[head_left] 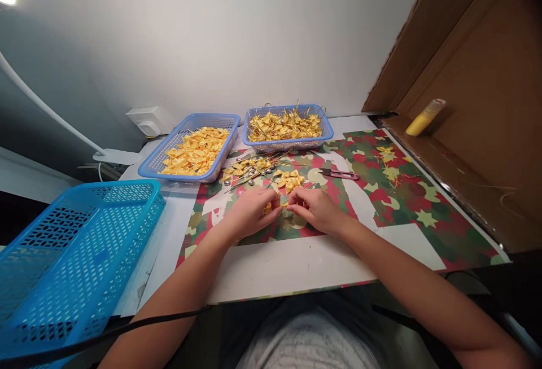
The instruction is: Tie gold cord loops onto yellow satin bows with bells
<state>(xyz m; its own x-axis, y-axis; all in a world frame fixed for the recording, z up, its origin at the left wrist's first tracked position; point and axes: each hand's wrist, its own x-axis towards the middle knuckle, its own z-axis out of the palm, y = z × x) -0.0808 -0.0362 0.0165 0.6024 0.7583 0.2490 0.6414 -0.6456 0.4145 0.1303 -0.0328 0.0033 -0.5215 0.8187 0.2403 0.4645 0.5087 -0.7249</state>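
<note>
My left hand (253, 210) and my right hand (315, 209) meet over the camouflage-patterned sheet (398, 200), fingers pinched together on a small yellow ribbon bow (268, 207) between them. Just beyond my fingers lies a little pile of yellow bows (289, 179). To its left is a heap of bows with gold cords and small metal beads (248, 168). Red-handled thread snips (341, 174) lie to the right of the pile.
Two pale blue baskets stand at the back: the left basket (171, 152) holds plain yellow bows, the right basket (324, 129) bows with gold loops. A bright blue crate (76, 256) sits at the left. A cardboard panel (478, 92) with a yellow tube (424, 117) borders the right.
</note>
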